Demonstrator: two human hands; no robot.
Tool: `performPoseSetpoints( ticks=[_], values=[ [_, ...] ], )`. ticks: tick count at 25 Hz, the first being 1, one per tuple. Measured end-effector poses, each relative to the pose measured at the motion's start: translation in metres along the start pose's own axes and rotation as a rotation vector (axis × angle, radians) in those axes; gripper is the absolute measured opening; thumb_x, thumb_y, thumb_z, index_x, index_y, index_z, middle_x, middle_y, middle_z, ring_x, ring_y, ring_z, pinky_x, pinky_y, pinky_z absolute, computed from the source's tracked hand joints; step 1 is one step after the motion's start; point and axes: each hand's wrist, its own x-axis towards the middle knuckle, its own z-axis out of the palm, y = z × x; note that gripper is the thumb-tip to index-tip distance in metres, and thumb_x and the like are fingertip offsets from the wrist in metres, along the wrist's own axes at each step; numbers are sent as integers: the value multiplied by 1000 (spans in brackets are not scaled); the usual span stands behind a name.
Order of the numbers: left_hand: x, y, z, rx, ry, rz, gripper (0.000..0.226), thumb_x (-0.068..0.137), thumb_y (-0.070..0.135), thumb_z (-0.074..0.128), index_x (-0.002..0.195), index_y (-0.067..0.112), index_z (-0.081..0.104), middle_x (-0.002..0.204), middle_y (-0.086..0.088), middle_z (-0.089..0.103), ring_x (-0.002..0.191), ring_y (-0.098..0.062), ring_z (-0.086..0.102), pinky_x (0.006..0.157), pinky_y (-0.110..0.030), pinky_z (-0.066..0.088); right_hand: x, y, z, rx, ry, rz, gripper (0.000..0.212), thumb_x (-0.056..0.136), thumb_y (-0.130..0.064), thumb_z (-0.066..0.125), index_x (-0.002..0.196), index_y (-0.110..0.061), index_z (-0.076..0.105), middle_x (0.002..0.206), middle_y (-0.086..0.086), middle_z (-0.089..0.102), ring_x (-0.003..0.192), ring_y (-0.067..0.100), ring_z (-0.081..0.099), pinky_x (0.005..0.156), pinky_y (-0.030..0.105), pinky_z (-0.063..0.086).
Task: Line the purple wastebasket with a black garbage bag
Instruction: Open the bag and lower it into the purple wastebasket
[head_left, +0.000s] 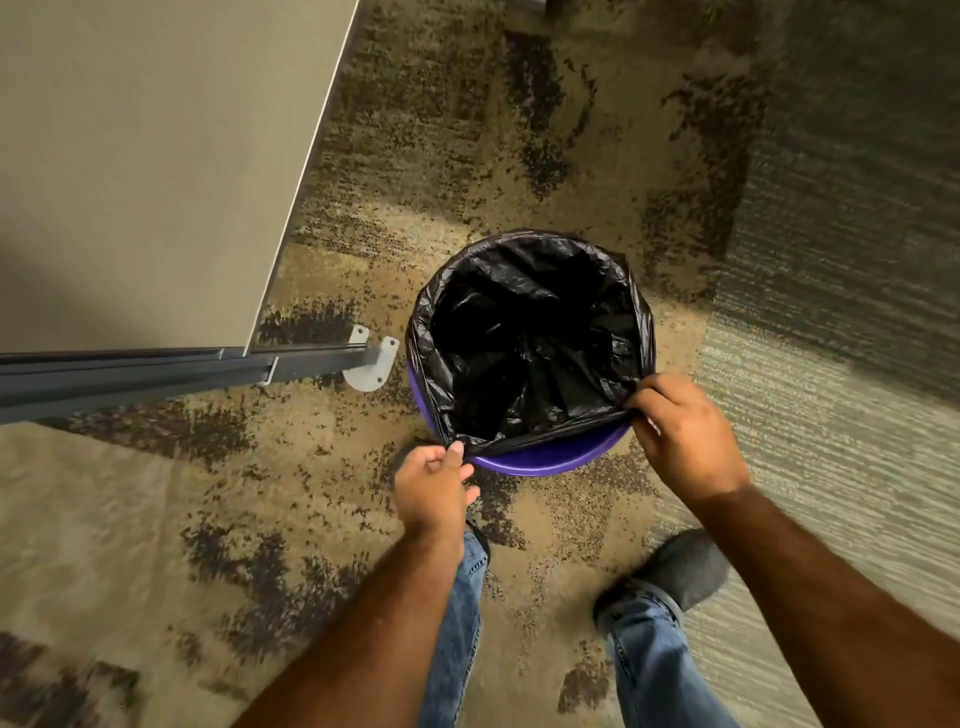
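Observation:
A round purple wastebasket (540, 461) stands on the carpet in front of me. A black garbage bag (530, 338) sits inside it, its mouth folded over the far, left and right parts of the rim. The near rim shows bare purple, with the bag's edge stretched straight across above it. My left hand (434, 486) pinches that edge at the near left. At the near right, my right hand (685, 434) grips the same edge.
A beige partition panel (156, 156) rises on the left, with a metal foot bracket (371, 364) close to the basket's left side. Patterned carpet (260, 493) lies all around. My feet, in jeans and a grey shoe (675, 571), stand just behind the basket.

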Motion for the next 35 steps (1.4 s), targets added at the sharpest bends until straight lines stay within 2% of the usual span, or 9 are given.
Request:
performPoseSetpoints(
  ticks=[6, 9, 12, 14, 18, 23, 29, 31, 35],
  values=[
    [1, -11, 12, -146, -28, -22, 17, 100, 1, 64, 109, -13, 63, 90, -8, 70, 83, -21, 72, 66, -26, 63, -38, -11, 15, 282, 143, 465, 14, 89, -6, 82, 103, -4, 83, 111, 9, 76, 102, 24, 72, 102, 31, 55],
    [0, -16, 12, -188, -33, -18, 18, 98, 0, 66, 110, -13, 63, 89, -8, 72, 86, -23, 74, 70, -27, 64, -36, -29, 24, 704, 175, 882, 20, 92, -33, 83, 88, -14, 81, 91, 6, 79, 85, 26, 76, 88, 46, 66],
    [-8, -21, 15, -204, -46, -22, 11, 99, 2, 66, 106, -6, 65, 90, -5, 73, 90, -23, 76, 73, -32, 65, -10, -48, 24, 973, 308, 1122, 34, 89, -42, 85, 86, -15, 65, 83, 6, 70, 70, 23, 68, 72, 41, 67],
    [-16, -26, 18, -220, -57, -40, 9, 100, 0, 64, 106, -6, 64, 95, -8, 74, 91, -25, 77, 73, -33, 66, 10, -50, 24, 904, 378, 1155, 35, 84, -38, 89, 84, -20, 59, 78, 4, 66, 67, 23, 68, 68, 41, 67],
    [-28, -37, 23, -261, -81, -73, 15, 98, -2, 66, 110, -10, 64, 103, -20, 74, 94, -29, 78, 75, -34, 67, 24, -35, 21, 586, 267, 1120, 23, 86, -15, 84, 78, -23, 64, 73, -2, 72, 66, 21, 72, 74, 46, 68],
    [-37, -48, 27, -227, -103, -81, 12, 98, 0, 66, 107, -8, 63, 101, -21, 76, 87, -28, 80, 70, -31, 66, 4, -20, 14, 929, 297, 1147, 18, 96, -5, 76, 85, -16, 69, 80, 3, 70, 74, 16, 69, 70, 30, 63],
    [-20, -47, 19, -213, -29, -139, 9, 96, -1, 68, 101, 1, 62, 100, -21, 73, 90, -30, 77, 71, -37, 66, -4, -11, 23, 1061, 92, 1196, 22, 96, 15, 64, 93, -7, 61, 83, 8, 63, 70, 18, 66, 63, 24, 63],
    [-13, -39, 13, -30, 29, 34, 24, 88, -1, 74, 95, 16, 58, 94, -9, 68, 84, -25, 71, 64, -33, 62, -1, -12, 24, 1035, 87, 1158, 28, 96, 18, 61, 90, -10, 57, 82, 6, 62, 70, 16, 66, 68, 26, 64],
    [-15, -2, 19, 450, 73, 781, 34, 82, 8, 77, 106, 26, 60, 108, 6, 60, 86, -13, 64, 68, -26, 58, -1, -15, 24, 1051, 133, 1099, 31, 97, 19, 58, 89, -11, 62, 88, 7, 64, 77, 16, 65, 69, 23, 61]
  ],
)
